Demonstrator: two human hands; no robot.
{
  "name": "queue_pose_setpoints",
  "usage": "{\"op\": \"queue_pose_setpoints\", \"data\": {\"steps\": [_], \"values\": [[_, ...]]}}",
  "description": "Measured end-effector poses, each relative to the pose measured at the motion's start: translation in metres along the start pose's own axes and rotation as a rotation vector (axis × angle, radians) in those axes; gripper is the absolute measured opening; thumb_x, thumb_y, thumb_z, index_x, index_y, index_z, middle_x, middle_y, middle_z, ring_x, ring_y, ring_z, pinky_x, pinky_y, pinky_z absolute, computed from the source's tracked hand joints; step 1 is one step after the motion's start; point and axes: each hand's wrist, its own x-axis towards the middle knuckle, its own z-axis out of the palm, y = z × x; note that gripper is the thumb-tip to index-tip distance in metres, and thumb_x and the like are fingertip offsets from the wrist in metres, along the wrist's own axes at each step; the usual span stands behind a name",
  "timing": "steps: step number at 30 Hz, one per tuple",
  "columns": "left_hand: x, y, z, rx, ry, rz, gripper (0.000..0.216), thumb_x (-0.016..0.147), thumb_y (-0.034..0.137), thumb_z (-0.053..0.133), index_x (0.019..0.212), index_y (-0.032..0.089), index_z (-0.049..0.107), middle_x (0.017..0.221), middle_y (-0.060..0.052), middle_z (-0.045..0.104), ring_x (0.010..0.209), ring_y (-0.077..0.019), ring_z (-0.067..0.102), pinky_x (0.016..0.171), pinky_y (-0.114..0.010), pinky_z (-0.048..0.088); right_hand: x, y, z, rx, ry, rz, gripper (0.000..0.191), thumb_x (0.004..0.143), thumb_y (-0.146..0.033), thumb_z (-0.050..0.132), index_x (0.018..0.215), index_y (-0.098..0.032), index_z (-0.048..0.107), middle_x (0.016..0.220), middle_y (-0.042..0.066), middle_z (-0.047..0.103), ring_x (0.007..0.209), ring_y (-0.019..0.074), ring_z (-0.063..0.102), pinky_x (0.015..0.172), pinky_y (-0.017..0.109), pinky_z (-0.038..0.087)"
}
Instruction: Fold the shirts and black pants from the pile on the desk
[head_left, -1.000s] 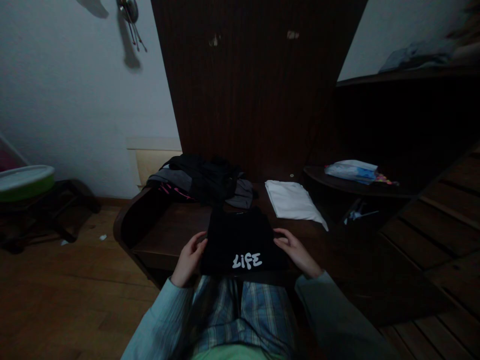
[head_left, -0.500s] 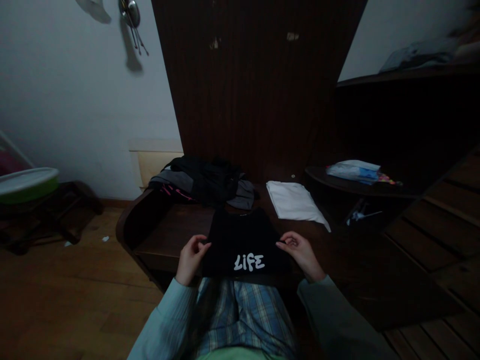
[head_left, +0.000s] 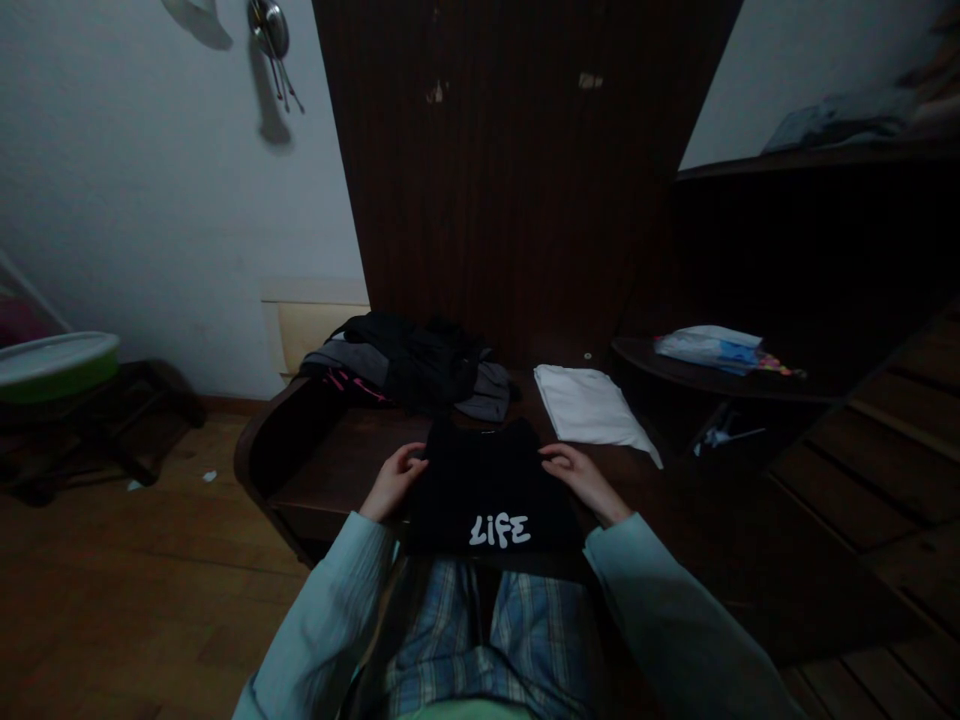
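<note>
One folded black garment point(head_left: 480, 485) lies at the front edge of the bench point(head_left: 341, 460), between the left hand point(head_left: 394, 482) and the right hand point(head_left: 589, 482); both curl at its sides, but whether they pinch it I cannot tell; its dark folds barely show.

Flat, folded, white-lettered black garment point(head_left: 484, 480)

The folded black garment with white lettering point(head_left: 487, 480) is matt, smooth cloth; the heaped black-and-grey clothes point(head_left: 427, 362) are rumpled fabric. The dark-brown tabletop point(head_left: 337, 452) is smooth wood with a faint sheen, the tall dark-brown panel point(head_left: 517, 200) grained wood. The blue-and-white packet point(head_left: 709, 348) looks like glossy plastic, the round silvery wall fitting point(head_left: 271, 28) shiny metal.
</note>
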Motion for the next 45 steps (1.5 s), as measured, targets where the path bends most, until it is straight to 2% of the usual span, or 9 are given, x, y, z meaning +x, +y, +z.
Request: {"op": "queue_pose_setpoints", "data": {"steps": [5, 14, 21, 25, 29, 33, 39, 42, 45], "values": [[0.001, -0.001, 0.003, -0.026, 0.078, 0.007, 0.048, 0.047, 0.036, 0.072, 0.087, 0.013, 0.058, 0.05, 0.006, 0.053, 0.044, -0.0074, 0.047, 0.044, -0.018, 0.035, 0.006, 0.008, 0.001, -0.001, 0.056, -0.012, 0.034, 0.044, -0.033, 0.071, 0.071, -0.018, 0.056, 0.046, -0.008, 0.047, 0.046, 0.0092, 0.044, 0.047, 0.022, 0.03], [0.003, -0.007, 0.0, 0.041, 0.209, 0.049, 0.035, 0.042, 0.037, 0.075, 0.06, 0.013, 0.057, 0.045, 0.008, 0.043, 0.042, -0.0046, 0.041, 0.042, -0.017, 0.031, 0.007, 0.019, -0.004, -0.097, 0.212, -0.151, 0.035, 0.04, -0.039, 0.074, 0.056, -0.019, 0.051, 0.05, -0.006, 0.047, 0.049, 0.0094, 0.043, 0.048, 0.024, 0.034], [0.02, 0.002, 0.0, 0.103, 0.066, 0.0, 0.051, 0.057, 0.041, 0.068, 0.098, 0.015, 0.055, 0.063, 0.002, 0.057, 0.056, -0.0113, 0.054, 0.05, -0.021, 0.041, 0.028, 0.009, -0.017, -0.08, 0.039, -0.01, 0.03, 0.056, -0.04, 0.067, 0.073, -0.02, 0.053, 0.053, -0.005, 0.05, 0.051, 0.0101, 0.049, 0.048, 0.022, 0.039], [0.04, 0.006, 0.011, 0.167, 0.129, 0.057, 0.047, 0.058, 0.032, 0.07, 0.099, 0.015, 0.056, 0.09, -0.007, 0.063, 0.084, -0.0187, 0.06, 0.073, -0.028, 0.046, 0.051, -0.002, -0.01, -0.069, 0.004, 0.055, 0.02, 0.058, -0.031, 0.066, 0.067, -0.02, 0.053, 0.052, -0.005, 0.051, 0.047, 0.0088, 0.048, 0.043, 0.02, 0.036], [0.053, -0.003, 0.02, 0.217, 0.139, 0.11, 0.042, 0.063, 0.023, 0.066, 0.103, 0.015, 0.055, 0.108, -0.01, 0.06, 0.102, -0.0213, 0.055, 0.09, -0.032, 0.04, 0.057, 0.002, 0.0, 0.023, -0.007, 0.072, 0.027, 0.053, -0.027, 0.069, 0.075, -0.021, 0.054, 0.055, -0.005, 0.056, 0.049, 0.0108, 0.052, 0.044, 0.022, 0.038], [0.057, -0.012, 0.02, 0.142, 0.081, 0.127, 0.041, 0.072, 0.02, 0.054, 0.112, 0.015, 0.051, 0.116, -0.009, 0.056, 0.108, -0.0196, 0.052, 0.093, -0.031, 0.039, 0.053, 0.006, 0.001, 0.11, 0.027, 0.032, 0.039, 0.043, -0.025, 0.074, 0.076, -0.02, 0.054, 0.053, -0.007, 0.053, 0.049, 0.0109, 0.052, 0.048, 0.023, 0.039], [0.058, -0.017, 0.017, 0.037, 0.049, 0.119, 0.043, 0.075, 0.028, 0.05, 0.117, 0.017, 0.048, 0.116, -0.008, 0.057, 0.103, -0.0191, 0.054, 0.087, -0.03, 0.044, 0.059, 0.01, -0.004, 0.013, 0.131, -0.083, 0.045, 0.038, -0.033, 0.075, 0.076, -0.019, 0.055, 0.047, -0.01, 0.04, 0.045, 0.0082, 0.042, 0.045, 0.021, 0.033], [0.059, -0.017, 0.018, 0.073, 0.104, 0.075, 0.044, 0.075, 0.028, 0.051, 0.117, 0.016, 0.048, 0.117, -0.009, 0.056, 0.107, -0.0207, 0.052, 0.089, -0.031, 0.042, 0.063, 0.017, -0.004, -0.101, 0.173, -0.075, 0.044, 0.045, -0.037, 0.072, 0.082, -0.019, 0.057, 0.049, -0.009, 0.044, 0.046, 0.0089, 0.044, 0.045, 0.021, 0.034], [0.058, -0.015, 0.019, 0.138, 0.128, 0.147, 0.049, 0.073, 0.025, 0.054, 0.121, 0.019, 0.045, 0.128, -0.007, 0.047, 0.119, -0.02, 0.041, 0.097, -0.03, 0.034, 0.065, 0.019, -0.003, -0.135, 0.147, -0.074, 0.037, 0.059, -0.037, 0.063, 0.092, -0.021, 0.057, 0.055, -0.005, 0.053, 0.051, 0.0109, 0.049, 0.049, 0.023, 0.038]]}}
